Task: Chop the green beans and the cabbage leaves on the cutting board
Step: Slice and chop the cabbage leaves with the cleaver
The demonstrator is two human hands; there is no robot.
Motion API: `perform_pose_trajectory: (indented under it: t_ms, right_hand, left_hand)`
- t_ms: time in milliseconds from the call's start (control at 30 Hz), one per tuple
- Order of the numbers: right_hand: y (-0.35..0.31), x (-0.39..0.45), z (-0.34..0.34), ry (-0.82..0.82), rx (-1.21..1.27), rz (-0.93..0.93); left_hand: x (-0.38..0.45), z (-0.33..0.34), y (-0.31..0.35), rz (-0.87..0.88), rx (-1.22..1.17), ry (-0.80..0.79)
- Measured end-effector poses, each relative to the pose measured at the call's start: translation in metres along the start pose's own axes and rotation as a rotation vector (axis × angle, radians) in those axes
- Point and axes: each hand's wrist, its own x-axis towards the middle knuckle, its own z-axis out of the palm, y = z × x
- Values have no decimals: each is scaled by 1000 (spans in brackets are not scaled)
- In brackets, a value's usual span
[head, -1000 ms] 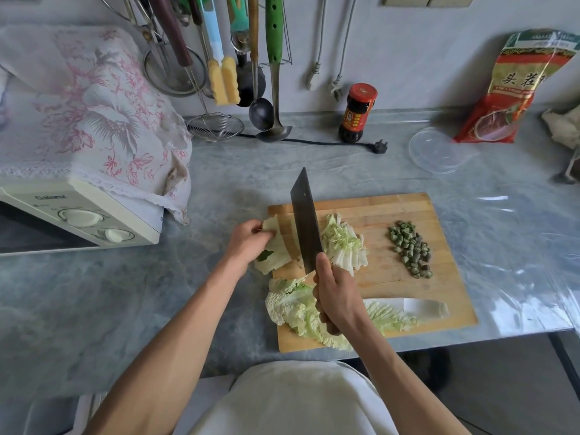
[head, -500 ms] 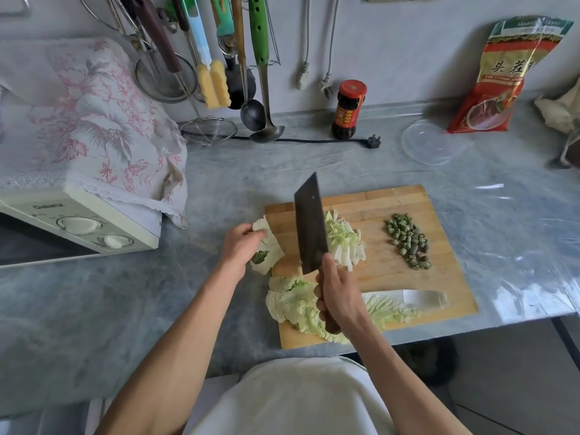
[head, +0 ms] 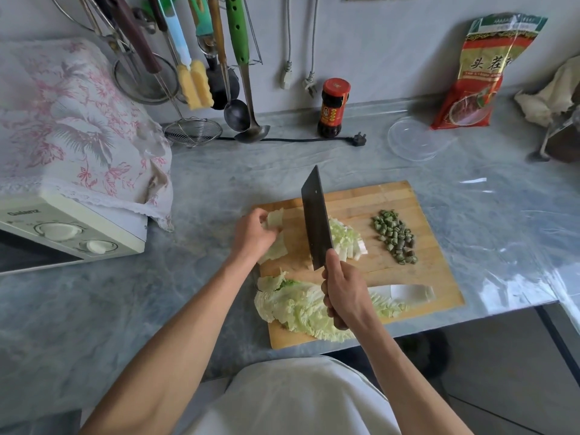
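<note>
Two bare hands work over a rectangular pale wooden cutting board (head: 423, 277) that lies on the grey marbled bench (head: 194, 183), its near edge at the bench's front. The right hand (head: 345, 293) has its fingers curled round the handle of a dark broad-bladed cleaver (head: 315, 218); the handle itself is hidden inside the fist, and the blade stands edge-down, pointing away over the board's middle. Whether the edge touches the wood cannot be told. The left hand (head: 252, 235) grips a folded pale cabbage piece (head: 276, 237) at the board's left edge, just left of the blade; its fingertips are hidden in the leaf. Right of the blade, partly behind it, lies a heap of sliced white-green cabbage (head: 346, 241). Further right, well apart from both hands, sits a loose pile of chopped green bean bits (head: 395, 235). Along the near side of the board lies a whole crinkled light-green cabbage leaf (head: 295, 304), its frilly end over the left edge and its white stalk toward the right; the right hand and wrist cover its middle.

On the far left, a cream microwave oven (head: 62, 233) under a pink flowered cloth (head: 72, 127) is cut off by the frame.
</note>
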Motion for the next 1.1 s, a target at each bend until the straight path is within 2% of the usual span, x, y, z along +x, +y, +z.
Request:
perform_pose_trajectory:
  t_ms: [133, 267, 600, 800, 1000, 1100]
  right_hand:
    - [-6, -2, 1, -10, -33, -50]
    - [-10, -2, 7, -29, -69, -68]
    - [-11, 9, 13, -35, -153, -71]
    - [-12, 7, 14, -26, -143, -89]
    - [-14, 3, 24, -38, -154, -137]
    - [-15, 3, 29, -42, -137, -149]
  left_hand:
    - [-11, -12, -15, 145, 95, 85]
    - [-23, -16, -35, 246, 157, -17]
    - [-38, 5, -27, 192, 11, 51]
    - [-26, 5, -26, 52, -125, 22]
    - [-28, -5, -32, 355, 219, 93]
    - [-23, -4, -37, 477, 371, 28]
